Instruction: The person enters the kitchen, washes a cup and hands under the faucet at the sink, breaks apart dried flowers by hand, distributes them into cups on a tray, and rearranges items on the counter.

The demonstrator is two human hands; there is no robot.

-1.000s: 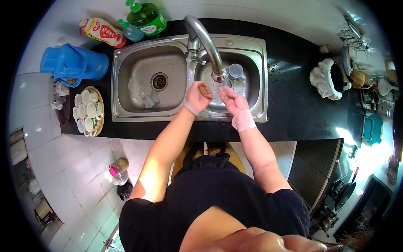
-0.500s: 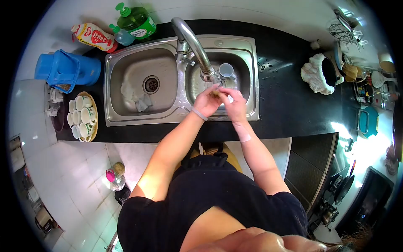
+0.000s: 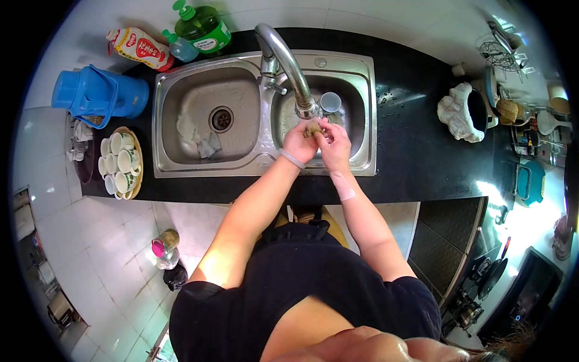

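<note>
Under the spout of the curved metal faucet (image 3: pixel 288 60), both hands meet over the right sink basin (image 3: pixel 356 114). A small brownish-green clump (image 3: pixel 312 130) sits between them, too small to name. My left hand (image 3: pixel 299 145) is curled palm up around its lower left side, a pale band at the wrist. My right hand (image 3: pixel 336 146) pinches at it from the right, with a patch stuck on the forearm. Just beyond the fingers, a white cup (image 3: pixel 330 102) stands in the same basin.
In the left basin (image 3: pixel 241 145) lies a pale crumpled cloth (image 3: pixel 209 146) near the drain. On the left stand a blue jug (image 3: pixel 123 93) and a tray of cups (image 3: pixel 128 160). Bottles, including a green pump bottle (image 3: pixel 203 30), line the back. A white-rimmed dark pot (image 3: pixel 461 113) sits right.
The brownish-green clump shows more plainly between my fingers now. My hands stay close together beneath the spout, and the whole view has shifted slightly.
</note>
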